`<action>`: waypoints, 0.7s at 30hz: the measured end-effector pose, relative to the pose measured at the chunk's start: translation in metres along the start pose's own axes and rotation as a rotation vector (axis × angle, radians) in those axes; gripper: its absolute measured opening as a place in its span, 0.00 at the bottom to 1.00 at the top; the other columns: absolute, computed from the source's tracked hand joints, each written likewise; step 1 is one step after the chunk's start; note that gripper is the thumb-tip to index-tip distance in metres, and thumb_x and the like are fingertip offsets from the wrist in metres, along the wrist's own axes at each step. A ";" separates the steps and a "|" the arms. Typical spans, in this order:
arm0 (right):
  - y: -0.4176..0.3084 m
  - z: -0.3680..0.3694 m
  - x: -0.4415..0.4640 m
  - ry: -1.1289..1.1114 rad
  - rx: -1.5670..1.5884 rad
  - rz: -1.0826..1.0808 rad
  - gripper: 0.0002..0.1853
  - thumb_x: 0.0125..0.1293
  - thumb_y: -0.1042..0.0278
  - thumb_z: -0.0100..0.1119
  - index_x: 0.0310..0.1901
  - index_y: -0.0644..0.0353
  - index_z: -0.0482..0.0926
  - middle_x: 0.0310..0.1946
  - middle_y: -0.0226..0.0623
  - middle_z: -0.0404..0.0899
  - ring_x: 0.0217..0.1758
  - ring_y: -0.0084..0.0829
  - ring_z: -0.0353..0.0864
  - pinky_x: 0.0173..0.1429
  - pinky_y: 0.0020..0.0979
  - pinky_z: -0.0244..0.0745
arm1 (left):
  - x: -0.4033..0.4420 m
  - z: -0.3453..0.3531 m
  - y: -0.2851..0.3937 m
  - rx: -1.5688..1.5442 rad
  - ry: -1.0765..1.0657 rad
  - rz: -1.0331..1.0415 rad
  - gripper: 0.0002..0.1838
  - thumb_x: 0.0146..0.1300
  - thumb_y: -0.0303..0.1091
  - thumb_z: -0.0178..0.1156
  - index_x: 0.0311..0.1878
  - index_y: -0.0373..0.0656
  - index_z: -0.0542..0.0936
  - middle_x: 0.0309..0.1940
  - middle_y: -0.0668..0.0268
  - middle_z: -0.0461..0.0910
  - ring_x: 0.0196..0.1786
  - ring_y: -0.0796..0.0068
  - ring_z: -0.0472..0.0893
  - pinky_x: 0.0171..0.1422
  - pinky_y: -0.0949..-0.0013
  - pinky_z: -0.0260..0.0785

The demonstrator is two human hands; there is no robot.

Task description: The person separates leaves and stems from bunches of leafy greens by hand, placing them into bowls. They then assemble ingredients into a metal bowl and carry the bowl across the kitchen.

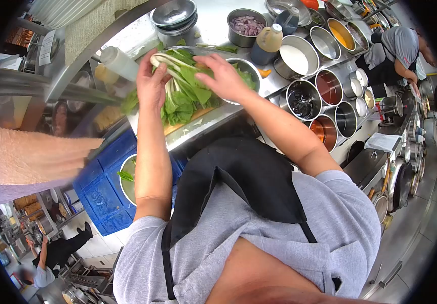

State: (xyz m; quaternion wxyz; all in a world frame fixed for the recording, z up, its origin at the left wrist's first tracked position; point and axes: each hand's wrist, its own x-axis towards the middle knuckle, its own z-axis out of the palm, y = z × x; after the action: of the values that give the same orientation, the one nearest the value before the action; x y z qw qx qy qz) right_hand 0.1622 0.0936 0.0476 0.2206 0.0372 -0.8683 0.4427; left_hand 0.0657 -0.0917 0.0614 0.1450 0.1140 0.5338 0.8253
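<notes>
A bunch of leafy greens with pale stems lies over a yellowish cutting board at the counter's near edge. My left hand is closed around the bunch at its white stem end. My right hand is at the leaves on the other side, its fingers apart and bent; whether they touch the leaves is hard to see. Behind my right hand stands a steel bowl with more green leaves. Below my left forearm, a round container holds a few green pieces.
A blue crate stands at the lower left. Another person's arm reaches in from the left. Sauce bottles, a pot of chopped onion and several pots, including a white-filled one, line the counter. Co-workers stand farther off.
</notes>
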 end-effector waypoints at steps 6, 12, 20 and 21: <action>-0.005 0.019 0.042 -0.115 0.114 0.115 0.12 0.68 0.65 0.56 0.47 0.63 0.74 0.32 0.46 0.81 0.37 0.41 0.82 0.44 0.36 0.75 | 0.004 0.022 -0.015 0.358 -0.028 0.160 0.21 0.66 0.25 0.54 0.63 0.41 0.73 0.48 0.63 0.78 0.50 0.74 0.77 0.54 0.72 0.69; 0.039 -0.002 0.059 -0.002 -0.185 -0.076 0.10 0.69 0.69 0.52 0.49 0.60 0.75 0.35 0.49 0.81 0.37 0.49 0.80 0.43 0.42 0.75 | -0.002 0.007 0.002 0.947 -0.378 0.027 0.24 0.64 0.34 0.54 0.64 0.38 0.72 0.50 0.55 0.78 0.53 0.66 0.76 0.61 0.67 0.66; 0.072 -0.053 0.046 -0.118 0.876 0.646 0.08 0.76 0.68 0.48 0.48 0.62 0.72 0.32 0.34 0.77 0.35 0.27 0.78 0.39 0.29 0.75 | 0.005 -0.015 0.006 0.478 -0.279 -0.244 0.26 0.64 0.30 0.53 0.66 0.35 0.69 0.47 0.56 0.78 0.47 0.64 0.79 0.56 0.64 0.72; 0.074 -0.053 0.042 -0.114 0.913 0.678 0.08 0.75 0.69 0.49 0.49 0.64 0.73 0.34 0.35 0.78 0.36 0.29 0.79 0.41 0.30 0.76 | 0.007 -0.011 0.011 0.191 -0.173 -0.294 0.24 0.66 0.28 0.51 0.66 0.35 0.68 0.41 0.58 0.77 0.41 0.67 0.80 0.49 0.65 0.75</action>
State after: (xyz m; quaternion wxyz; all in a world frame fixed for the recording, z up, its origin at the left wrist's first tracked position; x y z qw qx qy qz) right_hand 0.1237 0.1859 0.0363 -0.0194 -0.1282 -0.5629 0.8163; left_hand 0.0546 -0.1026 0.0668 0.2978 0.1183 0.6061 0.7279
